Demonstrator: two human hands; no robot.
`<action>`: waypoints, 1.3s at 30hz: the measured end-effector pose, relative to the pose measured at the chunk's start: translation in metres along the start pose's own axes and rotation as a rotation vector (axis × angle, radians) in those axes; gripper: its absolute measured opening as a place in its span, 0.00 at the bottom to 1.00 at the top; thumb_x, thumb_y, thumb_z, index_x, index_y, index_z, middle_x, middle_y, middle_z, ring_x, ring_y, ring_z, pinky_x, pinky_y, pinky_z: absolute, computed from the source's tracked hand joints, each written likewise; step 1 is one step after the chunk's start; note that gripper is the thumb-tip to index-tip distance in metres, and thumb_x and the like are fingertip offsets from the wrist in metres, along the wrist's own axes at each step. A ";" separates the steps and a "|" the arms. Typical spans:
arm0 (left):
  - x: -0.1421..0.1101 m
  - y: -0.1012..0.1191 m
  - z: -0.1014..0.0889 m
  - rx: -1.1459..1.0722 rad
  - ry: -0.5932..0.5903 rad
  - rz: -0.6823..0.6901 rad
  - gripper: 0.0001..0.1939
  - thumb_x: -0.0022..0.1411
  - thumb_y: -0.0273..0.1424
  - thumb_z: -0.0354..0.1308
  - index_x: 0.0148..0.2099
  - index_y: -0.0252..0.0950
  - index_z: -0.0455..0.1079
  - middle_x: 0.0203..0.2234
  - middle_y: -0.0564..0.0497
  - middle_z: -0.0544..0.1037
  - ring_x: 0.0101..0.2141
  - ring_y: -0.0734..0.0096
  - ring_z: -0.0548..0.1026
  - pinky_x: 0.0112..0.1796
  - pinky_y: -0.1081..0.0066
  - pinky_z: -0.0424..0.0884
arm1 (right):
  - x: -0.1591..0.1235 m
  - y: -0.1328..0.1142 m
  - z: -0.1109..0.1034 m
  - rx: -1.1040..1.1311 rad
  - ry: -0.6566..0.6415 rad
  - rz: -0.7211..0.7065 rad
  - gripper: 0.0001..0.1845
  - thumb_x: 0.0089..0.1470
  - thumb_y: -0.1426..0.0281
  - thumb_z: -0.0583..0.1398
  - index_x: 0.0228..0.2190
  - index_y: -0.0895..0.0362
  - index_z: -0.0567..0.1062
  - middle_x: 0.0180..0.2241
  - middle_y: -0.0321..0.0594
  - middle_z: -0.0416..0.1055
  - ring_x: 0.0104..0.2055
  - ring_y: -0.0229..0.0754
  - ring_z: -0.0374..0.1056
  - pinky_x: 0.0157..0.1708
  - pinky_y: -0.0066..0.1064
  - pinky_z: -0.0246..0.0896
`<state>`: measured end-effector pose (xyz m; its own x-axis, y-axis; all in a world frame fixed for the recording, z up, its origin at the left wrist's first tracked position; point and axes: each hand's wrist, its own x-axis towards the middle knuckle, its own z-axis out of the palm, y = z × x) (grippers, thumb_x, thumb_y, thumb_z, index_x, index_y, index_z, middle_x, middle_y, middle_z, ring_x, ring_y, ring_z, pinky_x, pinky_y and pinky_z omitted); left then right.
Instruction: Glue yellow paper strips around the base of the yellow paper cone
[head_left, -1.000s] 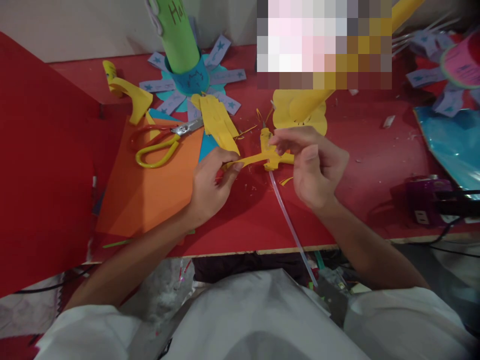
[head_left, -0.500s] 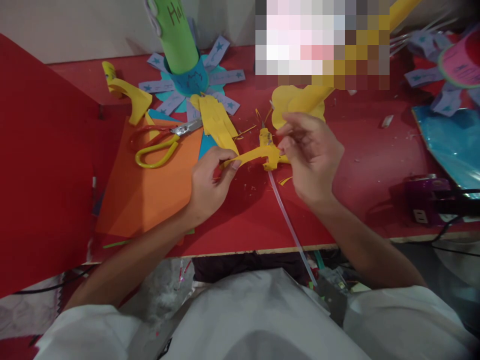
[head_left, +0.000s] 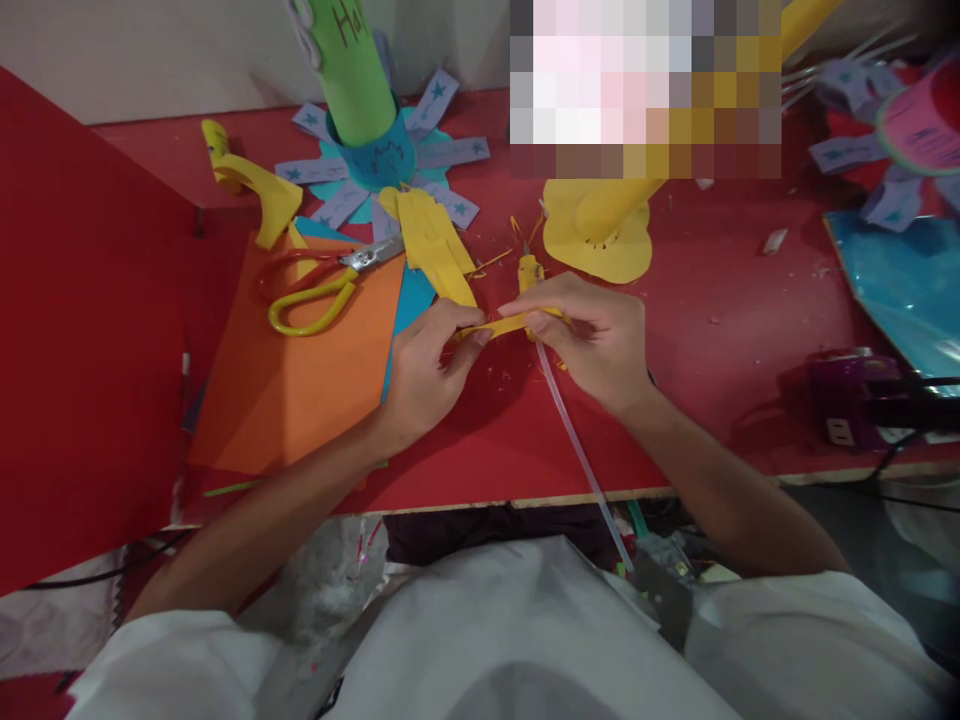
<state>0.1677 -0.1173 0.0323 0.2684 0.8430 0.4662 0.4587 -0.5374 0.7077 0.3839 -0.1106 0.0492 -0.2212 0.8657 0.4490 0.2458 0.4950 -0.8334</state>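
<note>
"Where do the scissors (head_left: 360, 260) lie?"
"On the paper sheets (head_left: 330, 390), left of the left hand (head_left: 431, 370)."
"And the glue gun (head_left: 530, 270)?"
"Partly behind the right hand (head_left: 589, 340), its glue stick (head_left: 574, 430) running past the near edge of the table (head_left: 480, 450)."
"What's behind the scissors?"
"A tube (head_left: 356, 90) in a ring (head_left: 379, 165)."

Looking from the wearer's head, this lone view tips forward and down, close over the counter (head_left: 480, 440), shirt (head_left: 547, 630) at six o'clock.
</note>
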 end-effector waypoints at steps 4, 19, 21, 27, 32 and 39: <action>0.001 -0.002 -0.001 0.016 0.012 -0.042 0.07 0.77 0.32 0.59 0.42 0.39 0.73 0.36 0.51 0.80 0.35 0.71 0.77 0.40 0.70 0.72 | 0.001 -0.001 -0.002 0.014 0.158 0.027 0.20 0.72 0.47 0.58 0.48 0.42 0.85 0.44 0.39 0.84 0.45 0.49 0.80 0.47 0.45 0.78; 0.001 -0.002 -0.001 0.025 0.035 -0.028 0.09 0.79 0.36 0.58 0.44 0.39 0.74 0.36 0.51 0.80 0.36 0.71 0.77 0.41 0.69 0.73 | 0.004 0.013 -0.001 -0.012 -0.099 0.001 0.20 0.64 0.56 0.69 0.56 0.42 0.82 0.62 0.41 0.76 0.63 0.54 0.73 0.61 0.50 0.73; 0.001 -0.002 0.000 0.011 0.044 0.001 0.08 0.78 0.34 0.58 0.43 0.39 0.74 0.36 0.51 0.81 0.37 0.71 0.77 0.41 0.70 0.73 | 0.004 0.011 0.000 -0.011 -0.137 -0.019 0.16 0.65 0.55 0.68 0.52 0.43 0.84 0.60 0.41 0.78 0.65 0.55 0.72 0.65 0.53 0.70; 0.000 0.000 0.000 0.025 0.021 0.003 0.05 0.76 0.30 0.59 0.43 0.39 0.73 0.37 0.52 0.81 0.38 0.70 0.79 0.42 0.70 0.75 | 0.004 0.005 0.000 0.085 0.001 -0.002 0.12 0.71 0.56 0.63 0.42 0.43 0.87 0.52 0.38 0.82 0.57 0.49 0.77 0.61 0.48 0.73; 0.002 0.002 -0.003 0.016 0.020 -0.065 0.08 0.78 0.34 0.58 0.43 0.40 0.72 0.37 0.50 0.81 0.38 0.68 0.79 0.42 0.67 0.75 | 0.008 0.012 -0.003 0.187 0.365 0.047 0.16 0.72 0.54 0.61 0.37 0.45 0.86 0.41 0.36 0.82 0.42 0.42 0.78 0.43 0.39 0.76; 0.004 0.003 -0.004 0.000 0.022 -0.108 0.10 0.78 0.38 0.58 0.42 0.40 0.72 0.35 0.51 0.80 0.36 0.68 0.76 0.41 0.66 0.73 | 0.006 0.022 -0.003 0.076 0.300 0.109 0.10 0.67 0.54 0.67 0.39 0.46 0.83 0.47 0.38 0.80 0.42 0.42 0.77 0.42 0.37 0.76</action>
<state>0.1667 -0.1157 0.0387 0.1989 0.8955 0.3982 0.4841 -0.4431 0.7545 0.3902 -0.0943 0.0347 0.0930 0.9020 0.4217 0.1794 0.4014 -0.8982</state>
